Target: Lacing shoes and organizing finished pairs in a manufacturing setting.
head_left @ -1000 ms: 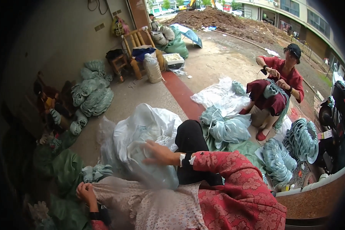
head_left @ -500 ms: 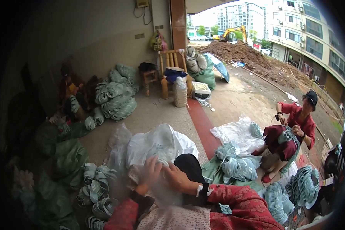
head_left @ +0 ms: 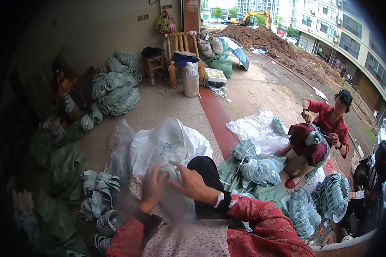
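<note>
Both hands press on a translucent plastic bag (head_left: 169, 147) of pale blue-green bundles on the lap: the left hand (head_left: 153, 185) curls onto its near side, blurred, and the right hand (head_left: 192, 185) lies spread over the top. Whether either actually grips is hard to tell. The bag's lower part is hidden behind the hands.

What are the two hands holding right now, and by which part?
Both the left hand and right hand grip the clear plastic bag at its gathered top.
</note>
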Demonstrator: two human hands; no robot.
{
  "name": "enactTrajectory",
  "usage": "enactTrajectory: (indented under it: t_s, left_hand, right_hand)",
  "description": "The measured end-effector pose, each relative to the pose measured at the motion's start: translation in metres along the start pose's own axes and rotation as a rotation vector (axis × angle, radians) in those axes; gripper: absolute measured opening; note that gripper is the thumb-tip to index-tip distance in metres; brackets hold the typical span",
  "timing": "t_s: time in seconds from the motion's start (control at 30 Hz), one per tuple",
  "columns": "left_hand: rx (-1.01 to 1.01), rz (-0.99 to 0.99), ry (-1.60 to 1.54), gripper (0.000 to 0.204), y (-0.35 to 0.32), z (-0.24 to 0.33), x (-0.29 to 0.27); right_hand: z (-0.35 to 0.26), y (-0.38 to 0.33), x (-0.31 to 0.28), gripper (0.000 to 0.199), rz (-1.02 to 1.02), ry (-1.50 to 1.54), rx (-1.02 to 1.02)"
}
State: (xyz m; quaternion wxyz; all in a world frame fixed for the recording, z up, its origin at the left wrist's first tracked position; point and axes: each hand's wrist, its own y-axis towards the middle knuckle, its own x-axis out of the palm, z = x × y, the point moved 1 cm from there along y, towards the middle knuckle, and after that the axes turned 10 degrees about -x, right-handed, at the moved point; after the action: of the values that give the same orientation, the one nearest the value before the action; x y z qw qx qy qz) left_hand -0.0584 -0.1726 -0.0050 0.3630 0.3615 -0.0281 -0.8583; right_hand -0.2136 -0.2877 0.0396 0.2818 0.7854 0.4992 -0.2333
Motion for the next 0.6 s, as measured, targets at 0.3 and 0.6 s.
enactTrajectory:
  t_s: [0.3,0.6]
  left_hand:
    - [-0.006,-0.042,-0.107,0.036,0.008,-0.023,0.002]
    - [-0.007,-0.050,-0.355,0.039,0.007,-0.020,-0.007]
  right_hand:
    - [0.056,0.054,0.069,0.053,0.075,0.133,-0.048]
    - [0.082,0.053,0.052,0.046,0.077,0.333,-0.143]
